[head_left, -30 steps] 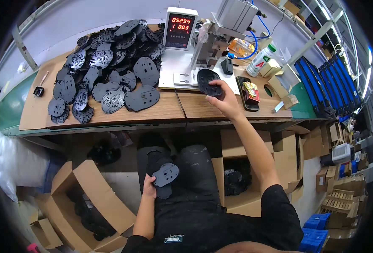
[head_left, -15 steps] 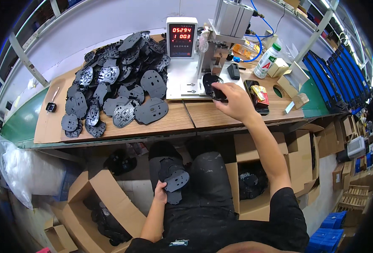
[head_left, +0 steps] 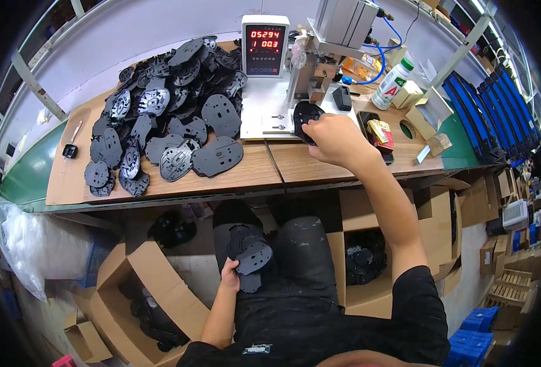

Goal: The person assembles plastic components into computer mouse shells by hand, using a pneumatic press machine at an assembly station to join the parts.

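My right hand (head_left: 339,142) is closed on the near end of a black moulded plastic plate (head_left: 305,114), which sits on the white base below the head of a small pneumatic press (head_left: 312,73). My fingers partly hide this plate. Down over my left thigh, my left hand (head_left: 230,274) grips several dark plastic plates (head_left: 253,255), overlapping one another, with the thumb on top. A large heap of similar black plates (head_left: 181,101) covers the bench left of the press.
A white counter box (head_left: 264,46) with red digits stands left of the press. Right of it are a small black block (head_left: 342,98), a red-and-yellow pack (head_left: 380,134) and a white bottle with a green cap (head_left: 394,84). Open cartons (head_left: 166,293) holding black parts flank my legs.
My right hand has turned slightly, its knuckles higher over the plate, and the plate looks squarer under the press head. My left hand stays over my thigh with its plates. The view has shifted slightly.
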Demonstrator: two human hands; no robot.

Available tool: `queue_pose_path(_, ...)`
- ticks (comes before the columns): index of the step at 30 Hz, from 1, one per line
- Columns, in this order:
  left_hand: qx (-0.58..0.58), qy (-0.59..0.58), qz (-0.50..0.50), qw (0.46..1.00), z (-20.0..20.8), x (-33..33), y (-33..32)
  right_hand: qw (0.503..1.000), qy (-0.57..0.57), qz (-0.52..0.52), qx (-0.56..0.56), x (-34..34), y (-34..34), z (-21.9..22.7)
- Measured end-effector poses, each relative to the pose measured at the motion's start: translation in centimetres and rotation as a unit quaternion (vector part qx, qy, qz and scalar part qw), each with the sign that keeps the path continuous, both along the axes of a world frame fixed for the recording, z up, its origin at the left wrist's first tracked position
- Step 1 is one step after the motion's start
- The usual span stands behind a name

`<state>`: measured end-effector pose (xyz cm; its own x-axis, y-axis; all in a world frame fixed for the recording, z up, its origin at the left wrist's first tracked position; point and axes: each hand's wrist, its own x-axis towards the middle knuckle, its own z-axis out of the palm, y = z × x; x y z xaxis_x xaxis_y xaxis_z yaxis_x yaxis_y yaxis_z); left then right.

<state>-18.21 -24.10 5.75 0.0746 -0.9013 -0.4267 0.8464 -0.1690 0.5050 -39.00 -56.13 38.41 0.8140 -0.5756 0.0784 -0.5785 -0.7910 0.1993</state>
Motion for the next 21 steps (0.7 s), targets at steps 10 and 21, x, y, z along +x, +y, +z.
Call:
queue_pose_path(10,0.068,0.028,0.011,0.997,-1.2,0.3,1.2,0.999,-0.033,0.001,0.026,0.5,0.0,-0.1)
queue_pose_path(21,-0.003,0.005,-0.031,1.000,3.0,-0.6,-0.3,0.996,-0.086,0.015,-0.001,0.2,0.3,-0.2)
